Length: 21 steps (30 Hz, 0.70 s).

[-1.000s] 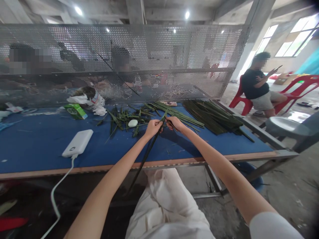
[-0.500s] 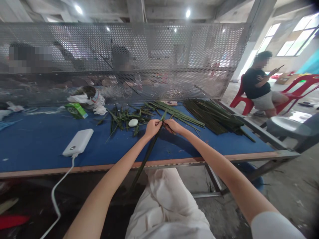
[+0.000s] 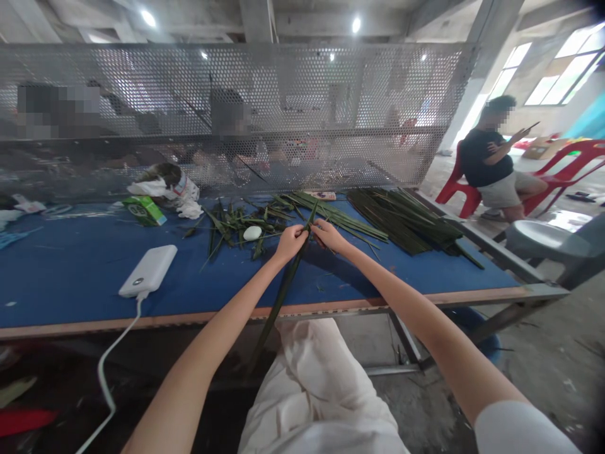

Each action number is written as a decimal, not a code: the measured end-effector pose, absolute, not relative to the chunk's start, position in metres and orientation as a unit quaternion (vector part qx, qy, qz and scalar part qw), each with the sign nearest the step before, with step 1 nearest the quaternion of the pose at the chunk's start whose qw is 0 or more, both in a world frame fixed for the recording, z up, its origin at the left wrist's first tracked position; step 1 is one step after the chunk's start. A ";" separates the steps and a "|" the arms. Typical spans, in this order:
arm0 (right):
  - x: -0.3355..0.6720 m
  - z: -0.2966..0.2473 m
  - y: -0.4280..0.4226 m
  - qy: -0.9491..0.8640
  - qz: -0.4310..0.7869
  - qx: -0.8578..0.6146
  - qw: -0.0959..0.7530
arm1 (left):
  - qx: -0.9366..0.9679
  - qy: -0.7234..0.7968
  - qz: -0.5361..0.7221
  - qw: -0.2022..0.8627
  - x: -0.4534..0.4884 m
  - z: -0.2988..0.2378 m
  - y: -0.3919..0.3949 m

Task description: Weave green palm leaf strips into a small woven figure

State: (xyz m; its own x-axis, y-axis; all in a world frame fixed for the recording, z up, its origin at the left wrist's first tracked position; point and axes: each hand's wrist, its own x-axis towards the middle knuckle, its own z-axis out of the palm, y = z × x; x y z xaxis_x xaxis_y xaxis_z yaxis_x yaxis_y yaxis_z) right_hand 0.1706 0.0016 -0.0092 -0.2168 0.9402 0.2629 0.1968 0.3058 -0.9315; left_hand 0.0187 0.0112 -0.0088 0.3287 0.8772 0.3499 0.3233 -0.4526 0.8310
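Observation:
My left hand (image 3: 289, 242) is closed round the upper part of a long dark green leaf strip (image 3: 278, 300) that hangs down over the table's front edge toward my lap. My right hand (image 3: 328, 235) is pinched on the same strip's top end, right beside the left hand. Both hands hover over the blue table top (image 3: 70, 271). Behind them lie loose leaf scraps (image 3: 231, 224), a small white oval object (image 3: 252, 232), and a neat pile of long green leaves (image 3: 401, 221) to the right.
A white power bank (image 3: 148, 270) with a white cable (image 3: 106, 384) lies at the left. A green carton (image 3: 144, 210) and crumpled wrappers (image 3: 165, 183) sit by the perforated metal screen (image 3: 236, 113). People work behind it. Another person (image 3: 491, 161) sits on a red chair at right.
My hands have drawn closer together at the strip's top end, the right hand shifting slightly left and up. The strip still hangs over the table edge.

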 end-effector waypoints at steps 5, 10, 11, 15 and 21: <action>0.176 -0.007 0.008 -0.631 0.396 -0.440 0.502 | 0.708 0.404 0.390 0.427 0.024 -0.008 0.007; 0.183 -0.003 0.008 -0.616 0.376 -0.455 0.522 | 0.728 0.401 0.377 0.408 0.023 -0.007 0.006; 0.184 -0.002 0.007 -0.621 0.375 -0.460 0.512 | 0.738 0.397 0.377 0.395 0.023 -0.007 0.005; 0.184 -0.001 0.003 -0.651 0.406 -0.475 0.431 | 0.745 0.403 0.372 0.380 0.021 -0.008 0.006; 0.182 0.000 0.002 -0.642 0.450 -0.483 0.389 | 0.745 0.409 0.371 0.374 0.020 -0.011 0.008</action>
